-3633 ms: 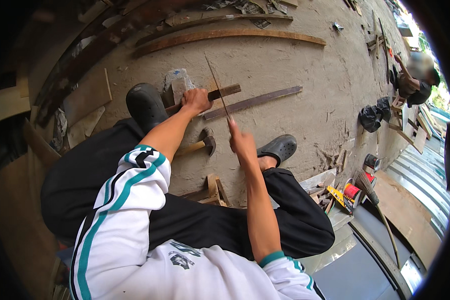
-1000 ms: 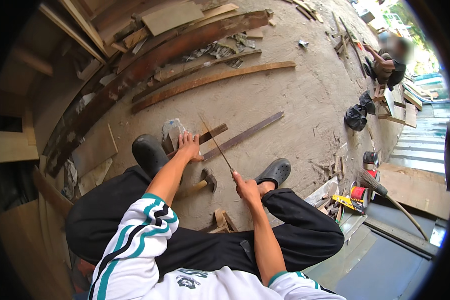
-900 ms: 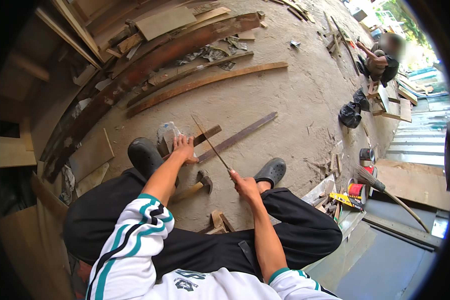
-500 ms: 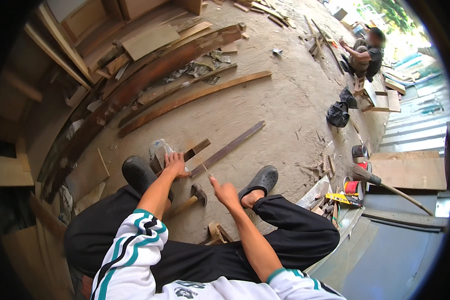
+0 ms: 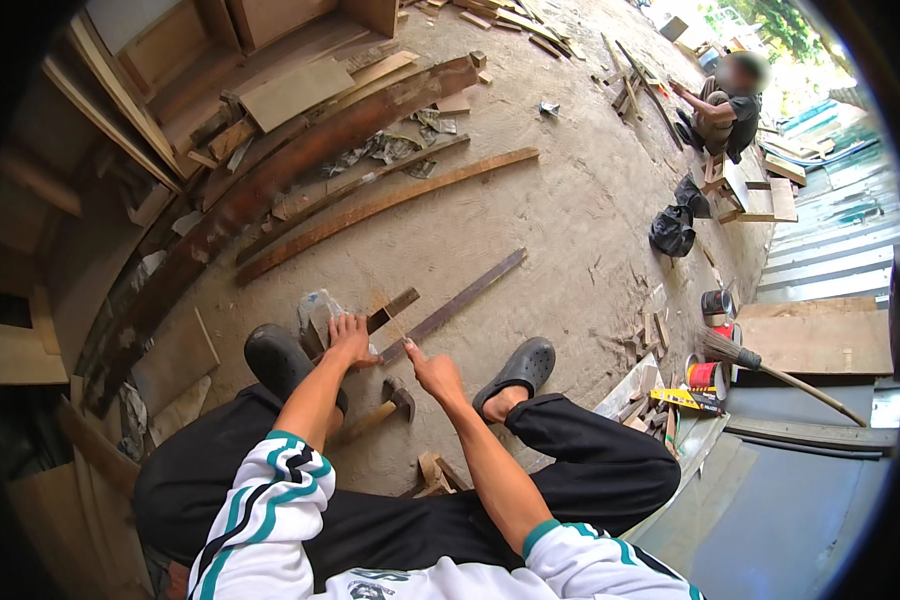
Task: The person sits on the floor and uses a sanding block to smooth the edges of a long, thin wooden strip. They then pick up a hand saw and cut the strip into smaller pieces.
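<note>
Hands have come down to the floor: the left hand (image 5: 350, 338) presses the short dark wood piece (image 5: 392, 309) by the grey stone (image 5: 315, 312), while the right hand (image 5: 432, 372), earlier raising a thin strip, now curls narrow, that strip barely visible.

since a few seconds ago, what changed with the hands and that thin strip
The thin strip that both hands held upright has come down; it now shows only faintly between them. The left hand rests on the short wood piece, the right hand pinches beside it. The hammer and long plank stayed put.
</note>
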{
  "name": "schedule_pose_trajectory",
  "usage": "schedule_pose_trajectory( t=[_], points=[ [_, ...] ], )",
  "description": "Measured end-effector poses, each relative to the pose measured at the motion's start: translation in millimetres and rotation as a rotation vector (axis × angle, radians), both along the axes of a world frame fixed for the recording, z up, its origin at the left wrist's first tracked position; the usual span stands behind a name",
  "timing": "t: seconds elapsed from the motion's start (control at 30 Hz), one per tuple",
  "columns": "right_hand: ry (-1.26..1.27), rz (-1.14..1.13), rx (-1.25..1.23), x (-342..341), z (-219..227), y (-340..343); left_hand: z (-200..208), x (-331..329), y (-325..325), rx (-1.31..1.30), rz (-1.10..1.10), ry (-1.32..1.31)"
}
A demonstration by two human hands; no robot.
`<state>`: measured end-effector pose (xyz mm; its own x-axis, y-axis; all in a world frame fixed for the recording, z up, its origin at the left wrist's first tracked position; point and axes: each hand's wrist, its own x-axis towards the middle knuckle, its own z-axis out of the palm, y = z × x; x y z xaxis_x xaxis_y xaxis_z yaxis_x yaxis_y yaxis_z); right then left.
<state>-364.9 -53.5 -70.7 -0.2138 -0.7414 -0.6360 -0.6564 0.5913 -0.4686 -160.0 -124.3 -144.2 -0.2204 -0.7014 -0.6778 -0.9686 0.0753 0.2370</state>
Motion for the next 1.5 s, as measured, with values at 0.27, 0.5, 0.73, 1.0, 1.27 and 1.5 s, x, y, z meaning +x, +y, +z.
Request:
schedule_pose_trajectory(
  t=[0.27,0.5,0.73,1.0,1.27,1.5],
  points=[
    [0.019,0.044,0.077,-31,38,71,-1,22,7,0.031,0.008,-0.002],
    [-0.006,0.006,-0.018,-6,-6,-3,0,3,-3,0.015,-0.009,0.062],
    [0.004,0.065,0.11,-31,43,67,-6,24,11,0.02,0.022,0.024],
    [-0.041,0.091,-0.041,14,-5,-19,-10,13,8,-0.053,0.024,0.06],
    [-0.05,0.011,0.075,-27,45,55,1,18,13,0.053,0.02,0.017],
    [-0.177,0.031,0.073,3,5,-13,0,13,12,0.035,0.032,0.038]
  ],
)
